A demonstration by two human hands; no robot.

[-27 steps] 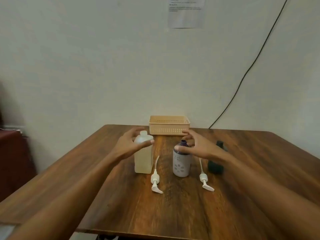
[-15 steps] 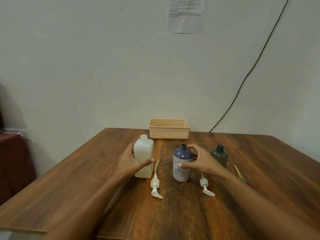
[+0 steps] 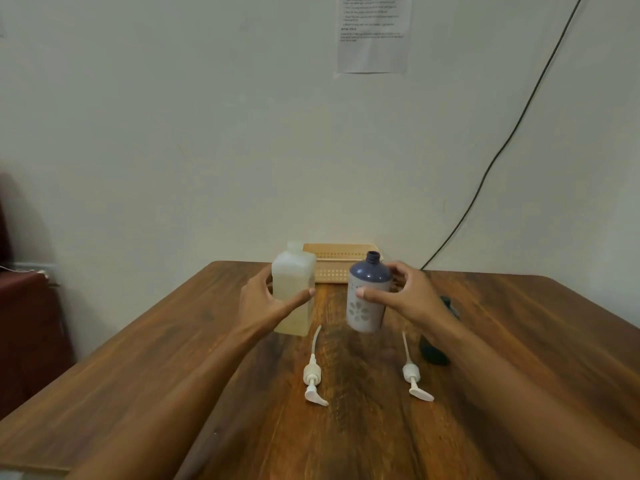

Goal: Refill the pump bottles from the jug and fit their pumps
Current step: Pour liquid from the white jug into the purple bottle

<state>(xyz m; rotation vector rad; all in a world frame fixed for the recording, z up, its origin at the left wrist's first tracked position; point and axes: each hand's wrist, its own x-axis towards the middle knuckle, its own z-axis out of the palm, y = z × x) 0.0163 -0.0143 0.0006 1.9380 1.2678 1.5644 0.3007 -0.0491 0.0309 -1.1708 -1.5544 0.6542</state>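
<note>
From the head view, I am gripping the translucent jug (image 3: pixel 294 292) in my left hand (image 3: pixel 266 304), thumb across its front and fingers behind. My right hand (image 3: pixel 408 299) is clamping the blue-topped bottle (image 3: pixel 367 296), whose neck is standing open and uncapped. The two are sitting side by side, the jug at nine o'clock of the bottle, slightly apart. Whether either is clear of the wooden table (image 3: pixel 173 375) I cannot tell. Two white pumps are lying on the table at six o'clock of my hands: the left pump (image 3: pixel 313 379) below the jug, the right pump (image 3: pixel 414 379) below the bottle. A dark bottle (image 3: pixel 433 351) is showing partly behind my right wrist. A beige basket (image 3: pixel 334 268) is sitting at twelve o'clock, by the wall.
</note>
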